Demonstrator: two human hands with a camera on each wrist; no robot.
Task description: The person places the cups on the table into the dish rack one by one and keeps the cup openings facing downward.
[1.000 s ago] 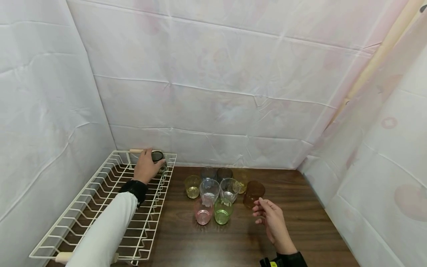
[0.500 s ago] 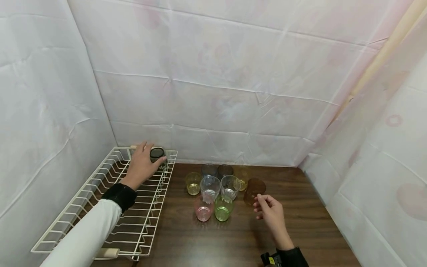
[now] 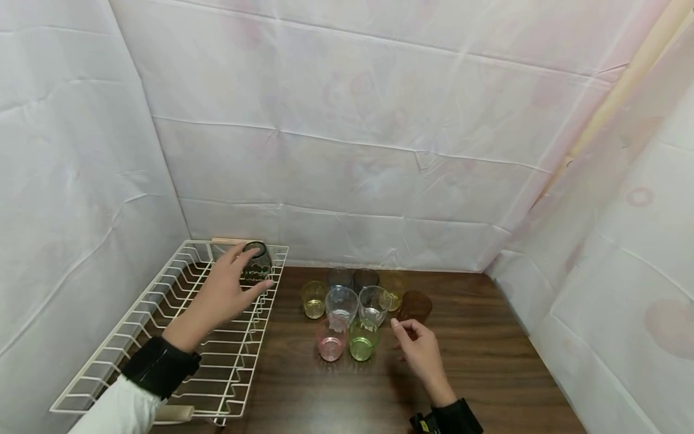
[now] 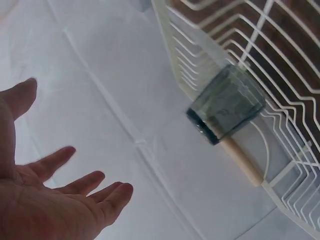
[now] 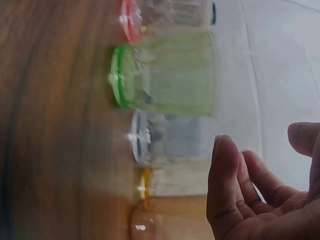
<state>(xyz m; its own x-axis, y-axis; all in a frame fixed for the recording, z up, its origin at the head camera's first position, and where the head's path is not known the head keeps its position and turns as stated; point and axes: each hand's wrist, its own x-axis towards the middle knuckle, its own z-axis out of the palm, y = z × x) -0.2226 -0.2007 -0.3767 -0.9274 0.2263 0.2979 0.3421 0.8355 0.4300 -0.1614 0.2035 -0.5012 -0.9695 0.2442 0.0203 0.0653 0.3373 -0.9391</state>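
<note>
A dark grey-green drinking glass stands in the far right corner of the white wire dish rack. My left hand is just in front of that glass, fingers spread. In the left wrist view the same glass is apart from the hand. My right hand hovers beside a green glass and a brown glass, holding nothing. The right wrist view has its bent fingers near the green glass, not around it.
Several more glasses cluster on the wooden table: pink, yellow, clear, blue-grey and dark. White sheeting hangs behind and on both sides. The rack has wooden handles.
My left hand has come off the dark glass and drawn back toward me, leaving it in the rack. My right hand has shifted left, from the brown glass toward the green one.
</note>
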